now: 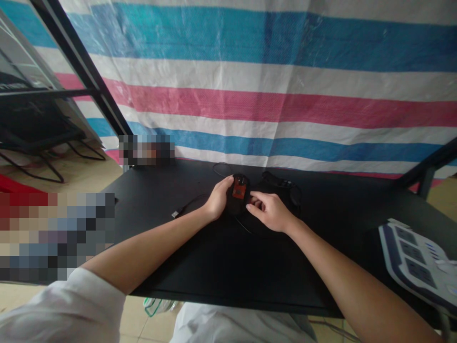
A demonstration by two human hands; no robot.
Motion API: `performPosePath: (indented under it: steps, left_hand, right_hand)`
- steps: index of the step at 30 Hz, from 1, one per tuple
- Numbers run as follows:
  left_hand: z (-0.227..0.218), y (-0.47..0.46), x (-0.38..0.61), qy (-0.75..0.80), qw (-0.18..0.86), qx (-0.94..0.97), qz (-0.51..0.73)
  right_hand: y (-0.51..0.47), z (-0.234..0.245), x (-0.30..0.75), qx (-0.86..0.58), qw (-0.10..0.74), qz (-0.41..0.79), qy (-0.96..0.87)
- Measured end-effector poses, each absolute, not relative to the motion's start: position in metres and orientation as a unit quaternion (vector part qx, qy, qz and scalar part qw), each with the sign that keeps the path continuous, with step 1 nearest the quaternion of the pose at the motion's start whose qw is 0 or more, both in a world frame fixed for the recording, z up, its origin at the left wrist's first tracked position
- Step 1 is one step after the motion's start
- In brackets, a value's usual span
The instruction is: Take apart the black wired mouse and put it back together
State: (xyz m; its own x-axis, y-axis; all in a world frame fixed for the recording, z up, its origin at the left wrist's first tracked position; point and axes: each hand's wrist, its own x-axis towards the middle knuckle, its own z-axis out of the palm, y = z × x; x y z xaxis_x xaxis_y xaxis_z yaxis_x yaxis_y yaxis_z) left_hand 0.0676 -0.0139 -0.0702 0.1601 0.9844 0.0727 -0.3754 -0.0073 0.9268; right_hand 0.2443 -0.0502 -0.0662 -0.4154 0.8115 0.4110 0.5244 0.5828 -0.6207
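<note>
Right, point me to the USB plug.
In the head view, the USB plug lies left of centre on the black table, just beyond the left forearm and to the left of the left hand.

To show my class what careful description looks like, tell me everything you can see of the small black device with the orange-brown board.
The small black device has a rounded shell that looks like plastic, open to show an orange-brown board with small dark parts on it. It is over the middle of the black table. The left hand holds its left side; the right hand is close on its right, contact unclear. Its lower edge blends into the dark tabletop.
</note>
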Motion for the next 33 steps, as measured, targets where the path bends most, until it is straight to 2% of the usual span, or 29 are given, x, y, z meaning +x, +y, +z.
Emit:
performPosePath:
  steps: [6,10,14,17,25,33]
  left_hand:
    - [-0.067,-0.017,0.066,0.359,0.593,0.502,0.517]
    - [-0.068,-0.014,0.063,0.356,0.561,0.556,0.499]
    - [-0.068,-0.014,0.058,0.364,0.45,0.663,0.474]
    - [-0.066,-0.017,0.054,0.367,0.352,0.738,0.444]
    - [-0.061,-0.019,0.051,0.351,0.19,0.828,0.393]
    - [-0.067,-0.017,0.045,0.332,0.088,0.867,0.362]
  right_hand:
    - [-0.053,-0.062,0.245,-0.408,0.332,0.181,-0.831]
    - [-0.05,-0.062,0.249,-0.44,0.374,0.099,-0.81]
    - [-0.046,-0.064,0.252,-0.436,0.433,0.001,-0.789]
    - [-0.043,-0.066,0.253,-0.414,0.428,-0.032,-0.803]
    - [-0.04,-0.07,0.257,-0.407,0.416,-0.046,-0.812]
    - [-0.038,-0.073,0.258,-0.415,0.397,0.023,-0.818]
